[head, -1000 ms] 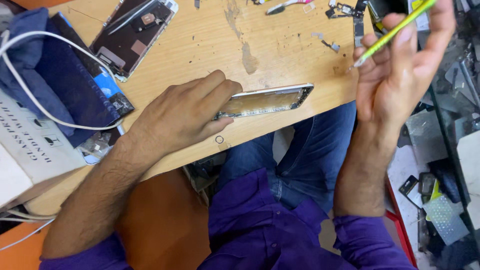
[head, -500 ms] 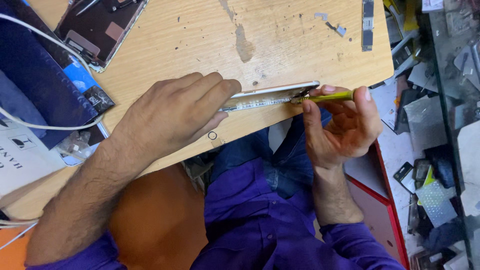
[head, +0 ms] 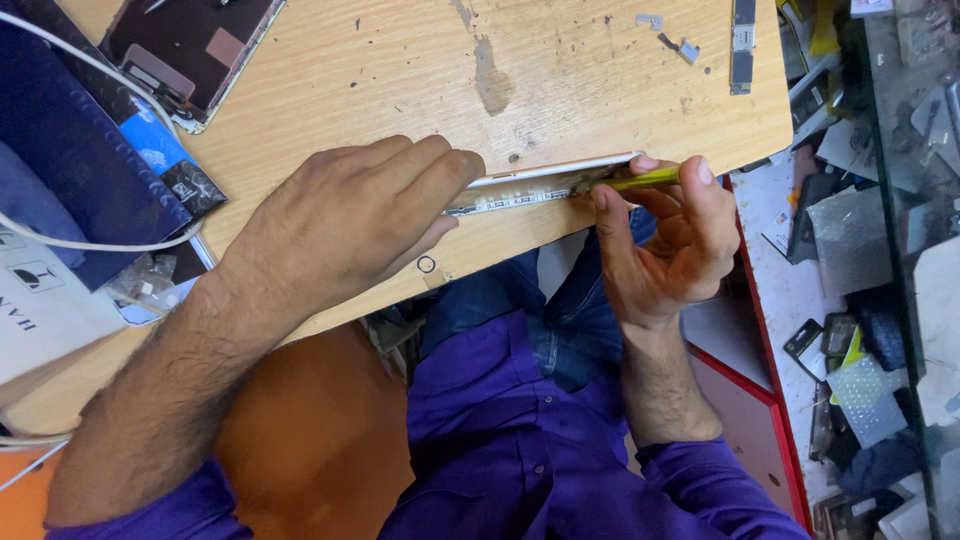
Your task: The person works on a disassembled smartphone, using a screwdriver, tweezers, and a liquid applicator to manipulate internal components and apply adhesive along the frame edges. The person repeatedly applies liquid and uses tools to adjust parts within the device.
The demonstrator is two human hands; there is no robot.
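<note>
Wooden worktop (head: 600,60) carried an opened phone (head: 545,185) at its near edge, pressed flat under left hand (head: 350,215), grip closed on it. Yellow-green tool (head: 640,180) was pinched tight in right hand (head: 665,245), tip at phone's right end.

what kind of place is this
Most likely a phone repair bench. The left hand steadies an opened phone frame on a wooden table while the right hand works a yellow-green tool into it; another opened phone lies nearby.
</note>
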